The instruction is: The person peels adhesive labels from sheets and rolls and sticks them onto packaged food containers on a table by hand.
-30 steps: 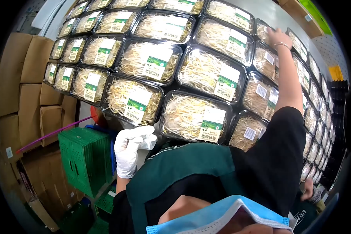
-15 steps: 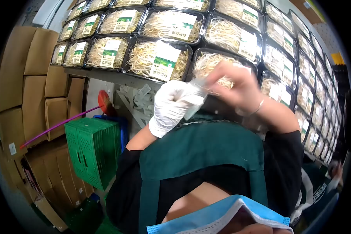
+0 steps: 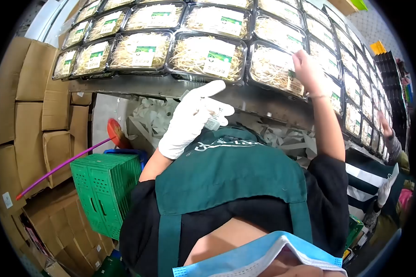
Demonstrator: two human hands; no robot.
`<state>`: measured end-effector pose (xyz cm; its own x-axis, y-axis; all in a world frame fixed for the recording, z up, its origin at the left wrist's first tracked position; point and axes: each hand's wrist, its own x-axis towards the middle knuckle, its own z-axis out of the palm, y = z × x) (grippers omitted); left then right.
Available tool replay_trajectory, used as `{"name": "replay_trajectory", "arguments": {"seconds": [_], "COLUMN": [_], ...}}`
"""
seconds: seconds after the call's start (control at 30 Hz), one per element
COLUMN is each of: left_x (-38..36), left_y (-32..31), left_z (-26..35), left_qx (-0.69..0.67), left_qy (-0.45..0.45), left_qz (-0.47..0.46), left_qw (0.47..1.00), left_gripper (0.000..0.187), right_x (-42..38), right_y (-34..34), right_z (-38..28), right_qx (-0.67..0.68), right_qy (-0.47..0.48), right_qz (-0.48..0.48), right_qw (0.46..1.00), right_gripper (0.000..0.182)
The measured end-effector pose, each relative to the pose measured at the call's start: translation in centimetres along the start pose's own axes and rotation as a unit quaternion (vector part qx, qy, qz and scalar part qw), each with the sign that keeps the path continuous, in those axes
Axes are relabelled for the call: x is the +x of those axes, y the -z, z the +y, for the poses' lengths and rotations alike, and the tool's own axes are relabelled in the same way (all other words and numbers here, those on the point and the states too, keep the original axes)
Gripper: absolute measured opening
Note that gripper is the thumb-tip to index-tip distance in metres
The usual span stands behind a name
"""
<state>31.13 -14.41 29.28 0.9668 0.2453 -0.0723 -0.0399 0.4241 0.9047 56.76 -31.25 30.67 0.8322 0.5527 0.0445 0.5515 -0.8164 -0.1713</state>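
My left hand (image 3: 189,120) wears a white glove and is in front of my apron, index finger stretched out. Its other fingers curl round a small stack of green-and-white labels (image 3: 212,123), partly hidden by the glove. My bare right hand (image 3: 308,74) rests at the right side of a clear-lidded pack of bean sprouts (image 3: 270,69) in the nearest row, fingers lying over the lid. A label (image 3: 295,86) shows on that pack just below the hand. Left of it, another bean sprout pack (image 3: 208,56) bears a green-and-white label.
Rows of labelled sprout packs (image 3: 155,16) fill the metal table (image 3: 171,85). Paper scraps (image 3: 148,115) lie beneath its edge. Green crates (image 3: 104,184), a purple-handled tool (image 3: 65,164) and cardboard boxes (image 3: 30,124) stand at left. A co-worker's hand (image 3: 384,124) is at far right.
My right hand has moved away from my left, out to the right onto a sprout pack. The left hand has drawn slightly left, its index finger now extended.
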Motion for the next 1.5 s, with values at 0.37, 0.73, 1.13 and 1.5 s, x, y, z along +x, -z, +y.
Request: {"name": "replay_trajectory", "arguments": {"seconds": [0.37, 0.73, 1.13, 1.5], "left_x": [-0.7, -7.8, -5.7, -8.9], "left_y": [1.9, 10.7, 10.2, 16.1], "left_z": [-0.4, 3.8, 1.4, -2.6], "left_qx": [0.283, 0.055, 0.058, 0.034], "left_qy": [-0.17, -0.146, -0.143, -0.052], "left_qz": [0.019, 0.266, 0.303, 0.239], "left_qw": [0.944, 0.951, 0.94, 0.969], "left_gripper": [0.02, 0.043, 0.033, 0.042], "right_x": [-4.1, 13.2, -1.1, -6.5], "right_y": [0.4, -2.1, -2.7, -15.6], "right_z": [-9.9, 0.8, 1.3, -18.1], "right_qx": [0.433, -0.218, -0.115, 0.108], "right_qy": [0.192, 0.008, 0.213, 0.456], "right_qz": [-0.07, -0.001, 0.081, 0.041], "right_qw": [0.878, 0.976, 0.967, 0.883], "right_gripper": [0.014, 0.052, 0.053, 0.01]}}
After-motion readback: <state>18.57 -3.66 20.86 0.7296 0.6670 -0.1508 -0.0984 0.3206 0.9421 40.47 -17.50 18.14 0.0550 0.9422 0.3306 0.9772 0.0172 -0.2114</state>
